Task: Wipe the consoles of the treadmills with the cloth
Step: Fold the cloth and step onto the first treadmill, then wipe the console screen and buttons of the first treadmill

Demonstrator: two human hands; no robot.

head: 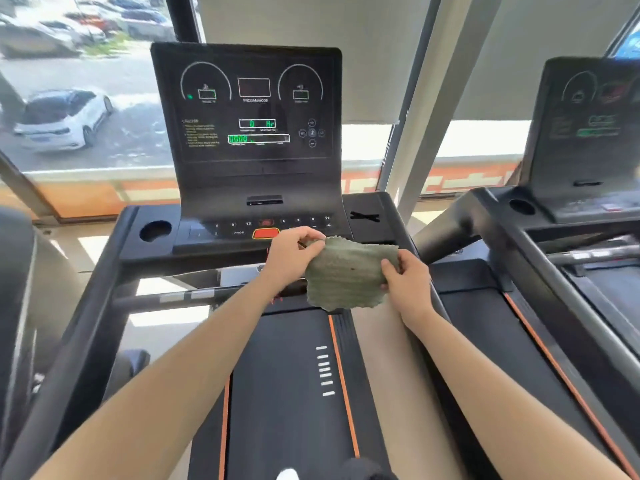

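My left hand (294,252) and right hand (403,277) each pinch an edge of the rumpled grey-green cloth (348,273), spread in the air just before the near edge of the black treadmill console (249,133). I'm readying it; next, press it to the panel.

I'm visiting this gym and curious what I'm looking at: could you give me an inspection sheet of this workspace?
Surface: treadmill console, display lit green; red button on its keypad.
Job's things: green cloth, held spread just below the keypad; second treadmill console at right.
Clutter: round cup holder left of the keypad.
Hands: left hand pinches the cloth's upper left edge; right hand grips its right edge.
Cables: thin red cord below the red button, mostly hidden.
Surroundings: window onto parked cars; roller blind above.
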